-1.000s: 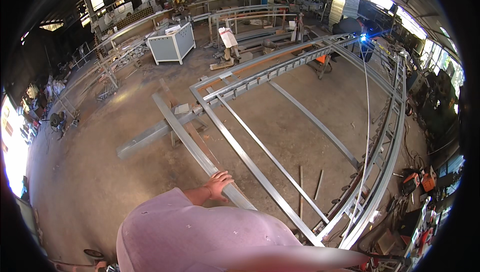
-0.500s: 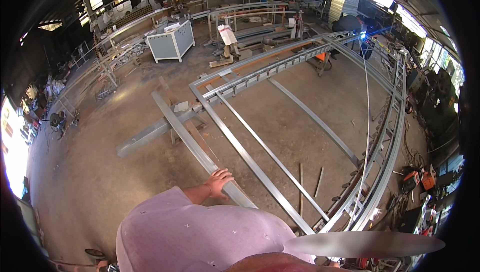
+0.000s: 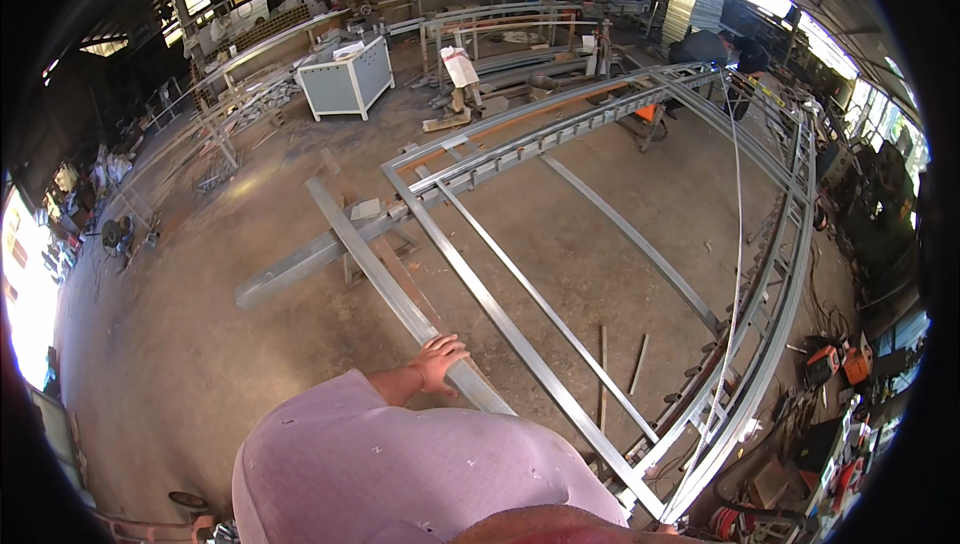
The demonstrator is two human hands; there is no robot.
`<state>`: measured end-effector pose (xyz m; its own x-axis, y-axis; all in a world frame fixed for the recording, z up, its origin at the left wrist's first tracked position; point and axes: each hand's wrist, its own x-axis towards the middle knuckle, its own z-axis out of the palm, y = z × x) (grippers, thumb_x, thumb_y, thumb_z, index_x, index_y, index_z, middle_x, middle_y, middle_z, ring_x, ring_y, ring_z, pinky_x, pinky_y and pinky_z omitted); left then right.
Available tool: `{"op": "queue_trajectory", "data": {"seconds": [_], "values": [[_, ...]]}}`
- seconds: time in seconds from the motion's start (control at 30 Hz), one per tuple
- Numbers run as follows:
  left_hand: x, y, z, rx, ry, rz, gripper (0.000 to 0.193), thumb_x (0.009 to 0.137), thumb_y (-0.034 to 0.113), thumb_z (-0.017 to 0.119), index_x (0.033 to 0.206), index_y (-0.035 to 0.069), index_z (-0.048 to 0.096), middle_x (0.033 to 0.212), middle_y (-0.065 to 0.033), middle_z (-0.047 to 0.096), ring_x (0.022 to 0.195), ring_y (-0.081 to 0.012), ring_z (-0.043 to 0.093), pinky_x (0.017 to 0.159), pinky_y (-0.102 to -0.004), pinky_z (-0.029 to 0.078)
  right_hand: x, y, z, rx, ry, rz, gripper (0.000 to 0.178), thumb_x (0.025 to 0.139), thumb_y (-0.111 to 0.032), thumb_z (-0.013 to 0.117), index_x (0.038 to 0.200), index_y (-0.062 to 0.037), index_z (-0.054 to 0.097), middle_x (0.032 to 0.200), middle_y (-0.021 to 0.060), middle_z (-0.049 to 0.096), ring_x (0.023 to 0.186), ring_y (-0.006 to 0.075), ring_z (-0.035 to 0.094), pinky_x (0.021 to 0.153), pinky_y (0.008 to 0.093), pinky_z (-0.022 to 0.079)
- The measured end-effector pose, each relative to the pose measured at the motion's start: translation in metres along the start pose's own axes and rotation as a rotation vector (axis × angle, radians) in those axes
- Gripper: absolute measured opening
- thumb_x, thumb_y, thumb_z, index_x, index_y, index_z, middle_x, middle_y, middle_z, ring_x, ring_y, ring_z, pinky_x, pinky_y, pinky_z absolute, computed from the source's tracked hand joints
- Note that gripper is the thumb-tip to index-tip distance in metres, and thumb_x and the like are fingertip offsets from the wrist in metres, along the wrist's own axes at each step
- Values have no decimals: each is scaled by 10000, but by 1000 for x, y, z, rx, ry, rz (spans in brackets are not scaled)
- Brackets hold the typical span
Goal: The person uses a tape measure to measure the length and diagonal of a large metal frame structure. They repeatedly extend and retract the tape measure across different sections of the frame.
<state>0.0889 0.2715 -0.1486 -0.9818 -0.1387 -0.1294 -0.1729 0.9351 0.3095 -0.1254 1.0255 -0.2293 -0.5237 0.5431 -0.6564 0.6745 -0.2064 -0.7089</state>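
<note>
My left hand point(image 3: 437, 362) lies on a long silvery metal tube point(image 3: 375, 269), fingers spread across its top. The tube slants from beside my body toward the far left, over another metal beam point(image 3: 290, 269). Only a sliver of my right hand point(image 3: 668, 527) shows at the lower edge, by the near corner of a large metal frame point(image 3: 520, 359); its fingers are mostly hidden. A thin pale line point(image 3: 738, 204), perhaps a tape or cord, stretches from that near corner to the frame's far right end. My pink shirt covers much of the lower view.
A person in dark clothing point(image 3: 703, 48) bends at the frame's far end. Farther back stand a grey-and-white cabinet point(image 3: 345, 86) and racks of metal lengths. Orange machines point(image 3: 857, 359) and cables lie at right. Two thin strips point(image 3: 638, 364) rest on the floor inside the frame.
The bright blue-white flash at the frame's far end has gone. The near corner at lower right, blurred over before, now shows. My left hand stays on the tube.
</note>
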Motion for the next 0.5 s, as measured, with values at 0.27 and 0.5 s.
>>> {"op": "queue_trajectory", "data": {"seconds": [0.27, 0.5], "values": [[1, -2, 2, -4, 18, 15, 1078, 594, 567, 875, 1511, 165, 475, 1574, -112, 422, 1546, -336, 241, 1272, -518, 170, 0, -1, 1, -13, -2, -2, 468, 909, -247, 711, 572, -154, 400, 500, -2, 373, 397, 158, 346, 400, 333, 252], [1, -2, 2, -28, 20, 14, 1081, 578, 570, 876, 1500, 168, 481, 1572, -116, 418, 1544, -349, 241, 1260, -537, 174, 0, -2, 2, -13, 2, 0, 472, 909, -249, 715, 572, -153, 399, 500, -2, 372, 398, 159, 345, 401, 334, 252]]}}
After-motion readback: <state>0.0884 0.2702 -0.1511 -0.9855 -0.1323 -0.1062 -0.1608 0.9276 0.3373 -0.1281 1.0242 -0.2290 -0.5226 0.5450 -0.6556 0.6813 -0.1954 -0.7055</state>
